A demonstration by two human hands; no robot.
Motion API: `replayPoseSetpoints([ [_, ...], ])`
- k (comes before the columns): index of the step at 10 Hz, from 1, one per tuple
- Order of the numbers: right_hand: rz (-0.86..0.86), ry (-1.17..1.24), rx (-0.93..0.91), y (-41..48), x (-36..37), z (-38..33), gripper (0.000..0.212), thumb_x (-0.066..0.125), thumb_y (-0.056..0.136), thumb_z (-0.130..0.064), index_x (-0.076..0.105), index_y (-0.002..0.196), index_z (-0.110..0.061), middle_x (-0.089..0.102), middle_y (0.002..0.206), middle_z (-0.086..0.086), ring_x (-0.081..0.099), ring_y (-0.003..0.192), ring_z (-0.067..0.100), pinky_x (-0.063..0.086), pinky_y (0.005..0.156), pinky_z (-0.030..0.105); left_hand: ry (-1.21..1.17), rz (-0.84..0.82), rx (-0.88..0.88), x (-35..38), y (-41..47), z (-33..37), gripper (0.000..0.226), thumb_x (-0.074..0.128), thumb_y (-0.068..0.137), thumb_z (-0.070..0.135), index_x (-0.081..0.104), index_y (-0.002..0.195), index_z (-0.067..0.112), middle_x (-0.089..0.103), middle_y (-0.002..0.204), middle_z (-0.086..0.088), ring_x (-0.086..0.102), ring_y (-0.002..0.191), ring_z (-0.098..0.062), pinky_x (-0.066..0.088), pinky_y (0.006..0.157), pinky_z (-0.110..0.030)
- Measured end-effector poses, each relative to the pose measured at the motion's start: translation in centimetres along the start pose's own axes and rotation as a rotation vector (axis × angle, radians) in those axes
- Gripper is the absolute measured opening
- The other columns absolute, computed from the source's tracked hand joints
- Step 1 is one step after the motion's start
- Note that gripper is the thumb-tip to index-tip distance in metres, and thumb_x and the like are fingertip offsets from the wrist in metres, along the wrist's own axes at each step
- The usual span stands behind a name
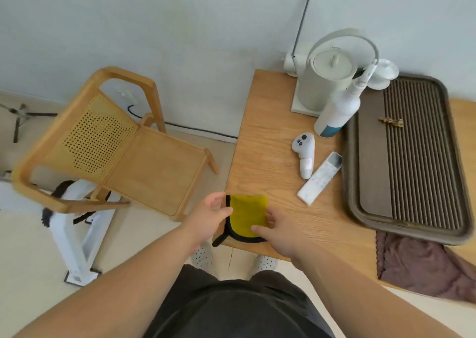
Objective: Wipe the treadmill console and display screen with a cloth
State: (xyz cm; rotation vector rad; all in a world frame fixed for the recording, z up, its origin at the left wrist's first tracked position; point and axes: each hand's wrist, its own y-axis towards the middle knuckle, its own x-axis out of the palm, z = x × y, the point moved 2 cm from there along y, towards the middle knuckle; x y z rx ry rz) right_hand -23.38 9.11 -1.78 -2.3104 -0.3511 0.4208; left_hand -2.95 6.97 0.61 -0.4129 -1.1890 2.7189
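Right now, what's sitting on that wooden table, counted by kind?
Cloths: 2, yellow cloth and brown cloth
Remotes: 2, controller and flat remote
Kettles: 1, kettle
Bottles: 1, spray bottle
Trays: 1, tray
Total: 7

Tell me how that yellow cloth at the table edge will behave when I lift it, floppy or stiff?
Probably floppy: the yellow cloth lies folded flat on the table, and one black-trimmed corner already droops over the edge. It looks thin and light, so it should likely unfold and dangle unless the left hand and right hand grip both layers. Its fuzzy surface seems unlikely to slip.
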Motion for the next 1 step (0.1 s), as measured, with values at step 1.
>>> replayPoseSetpoints([
  [1,0.004,0.014,0.02,-0.45,-0.48,-0.66,0.07,0.073,0.094,-0.036,0.039,0.154,-0.022,0.053,0.147,0.0,0.055,0.127,0.016,0.048,0.102,0.031,0.05,0.024,-0.017,-0.74,-0.5,-0.64,0.038,0.059,0.1,0.037,0.051,0.137,0.032,0.052,0.135,0.011,0.052,0.126,-0.015,0.044,0.107,-0.04],
])
